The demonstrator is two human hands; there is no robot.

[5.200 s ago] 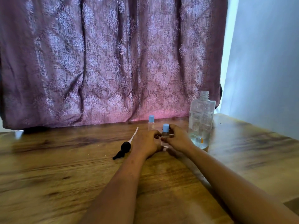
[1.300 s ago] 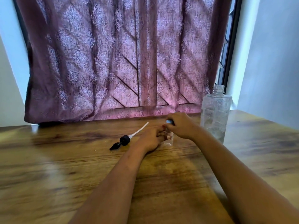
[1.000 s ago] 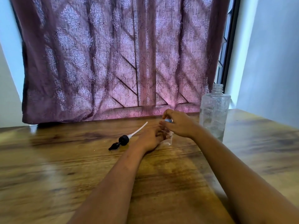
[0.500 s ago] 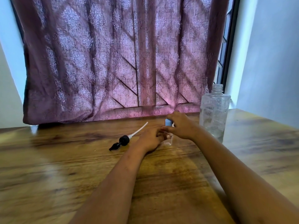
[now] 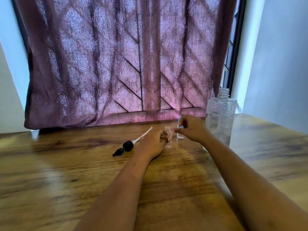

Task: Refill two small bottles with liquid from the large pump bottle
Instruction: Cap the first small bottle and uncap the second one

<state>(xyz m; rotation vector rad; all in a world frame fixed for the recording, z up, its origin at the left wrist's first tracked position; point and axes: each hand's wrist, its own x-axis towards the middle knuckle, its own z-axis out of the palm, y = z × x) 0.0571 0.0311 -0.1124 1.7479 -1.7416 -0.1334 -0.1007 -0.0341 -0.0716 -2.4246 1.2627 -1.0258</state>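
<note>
A: Head view. Left hand (image 5: 154,144) wrapped around a small bottle (image 5: 168,134), cap off, neck open, standing on the table (image 5: 66,180). Right hand (image 5: 191,128) pinched on a blue cap (image 5: 180,121), just above the second small bottle (image 5: 180,135); whether the cap is on that one or loose, I cannot tell.

B: Big bottle (image 5: 220,119)?

A: Upright, open-necked, just right of the right hand. Its pump (image 5: 128,145) lies on the table, left of the left hand.

B: Risks?

A: A right wrist swing could knock the big bottle. The open small one looks light; loosen the grip and it tips. A narrow neck will likely spill when poured into.
</note>
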